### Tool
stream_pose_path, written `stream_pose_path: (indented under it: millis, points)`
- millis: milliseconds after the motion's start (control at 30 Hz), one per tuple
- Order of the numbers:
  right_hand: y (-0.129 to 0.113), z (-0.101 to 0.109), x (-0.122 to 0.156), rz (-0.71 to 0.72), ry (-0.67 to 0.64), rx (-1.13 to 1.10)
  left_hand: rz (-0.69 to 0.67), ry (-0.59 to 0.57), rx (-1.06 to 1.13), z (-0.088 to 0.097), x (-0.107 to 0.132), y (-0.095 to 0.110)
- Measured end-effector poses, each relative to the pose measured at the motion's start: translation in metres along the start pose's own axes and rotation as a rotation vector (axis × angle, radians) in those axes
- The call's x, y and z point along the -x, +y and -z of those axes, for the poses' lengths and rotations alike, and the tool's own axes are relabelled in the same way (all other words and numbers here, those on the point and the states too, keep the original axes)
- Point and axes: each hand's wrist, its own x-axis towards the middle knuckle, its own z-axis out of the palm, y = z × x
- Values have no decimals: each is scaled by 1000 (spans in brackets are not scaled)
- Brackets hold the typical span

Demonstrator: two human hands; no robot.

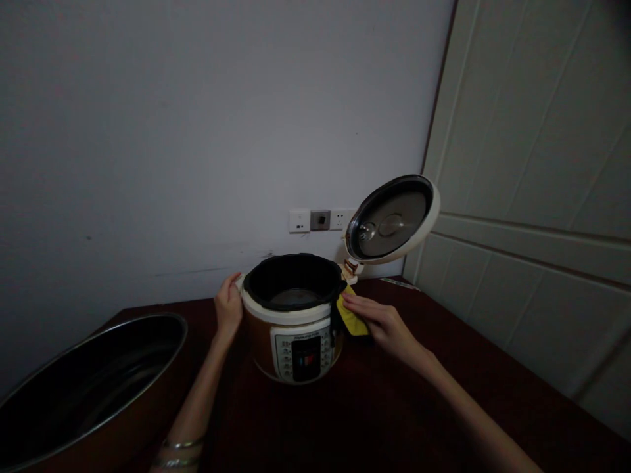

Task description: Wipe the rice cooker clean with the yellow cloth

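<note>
An electric pressure cooker (296, 328) stands upright on the dark table, its black inside visible from above. Its round lid (394, 220) is swung up at the right on a hinge, the metal underside facing me. My left hand (229, 305) is closed on the handle at the cooker's left side. At the right side, my right hand (379, 322) presses a yellow cloth (352, 316) against the cooker's outer wall near the rim, its fingers together over the cloth. Part of the cloth is hidden behind the fingers.
A large, wide pan (162, 368) with a dark inside occupies the near left of the table (305, 427). Wall sockets (320, 220) sit behind the cooker. A pale panelled door (532, 197) rises along the right. A thin strip (399, 283) lies by the table's back edge.
</note>
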Motion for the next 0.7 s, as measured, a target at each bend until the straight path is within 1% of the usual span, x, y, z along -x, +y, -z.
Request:
stream_pose_path:
  millis: [133,200,267,433,500,567,700]
  points:
    - [24,4,-10,-80,73,29,9,-3,0,1,0,1]
    - [29,3,-12,-108,95,55,22,-5,-1,1,0,3]
    - [24,1,-10,-97,96,76,29,-6,-1,1,1,4]
    - [-8,-6,1,29,36,100,14,-8,4,1,1,5]
    - [-12,-7,3,53,20,90,20,-10,8,2,1,6]
    - [-7,-6,2,51,25,72,30,-14,9,2,0,6]
    - [17,-3,-7,-9,73,75,37,-21,8,2,0,5]
